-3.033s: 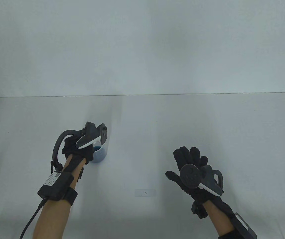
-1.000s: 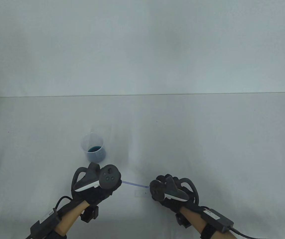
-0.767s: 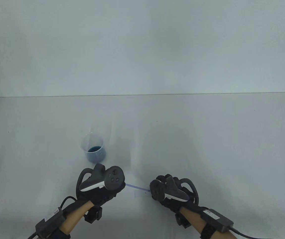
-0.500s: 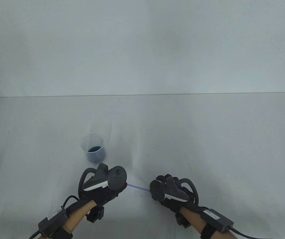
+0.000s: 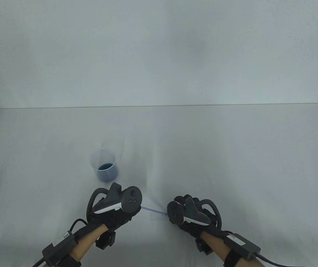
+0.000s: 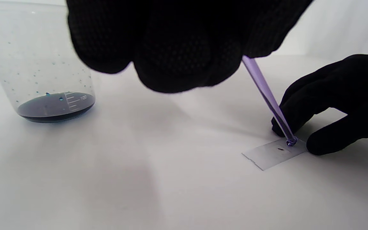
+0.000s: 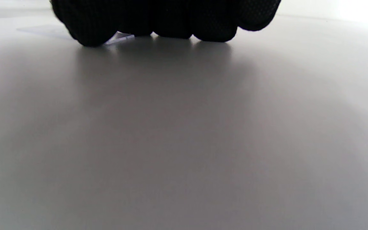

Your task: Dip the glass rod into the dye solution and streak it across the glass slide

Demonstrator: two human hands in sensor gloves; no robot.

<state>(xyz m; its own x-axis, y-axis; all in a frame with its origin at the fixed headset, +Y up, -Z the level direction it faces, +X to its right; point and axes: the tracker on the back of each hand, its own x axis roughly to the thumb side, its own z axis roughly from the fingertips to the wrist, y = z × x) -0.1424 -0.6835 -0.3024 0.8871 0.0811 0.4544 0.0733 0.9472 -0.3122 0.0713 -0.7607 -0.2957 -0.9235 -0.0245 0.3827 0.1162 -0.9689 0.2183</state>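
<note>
A: Where is the rod (image 6: pixel 268 97) at this moment?

B: It comes down slanted from the left hand (image 5: pixel 111 212), and its round tip touches the slide (image 6: pixel 275 154) near the slide's right end. A small blue drop sits at the tip, and a small dark mark lies on the glass a little to the left of it.

A: How do the left fingers (image 6: pixel 177 44) hold it?

B: They are curled tightly around the upper part of the rod. Only the lower part is visible below the glove.

A: And the right hand (image 5: pixel 191 219)?

B: Two of its fingers (image 6: pixel 334 95) are pressed down at the right end of the slide, one behind the tip and one in front. In the right wrist view the fingertips (image 7: pixel 168 19) rest on the table (image 5: pixel 231 155), and a corner of the slide shows beside them.

A: How is the slide lying?

B: Flat on the table between both hands, close to the near edge. Its left part is uncovered, so the free length of glass is toward the left.

A: The beaker (image 5: pixel 104 165)?

B: It stands upright behind the left hand, apart from the slide. It has dark blue dye (image 6: pixel 56 108) at the bottom and small drops on the inner wall. The table around it, toward the far edge and the right side, is white and open
</note>
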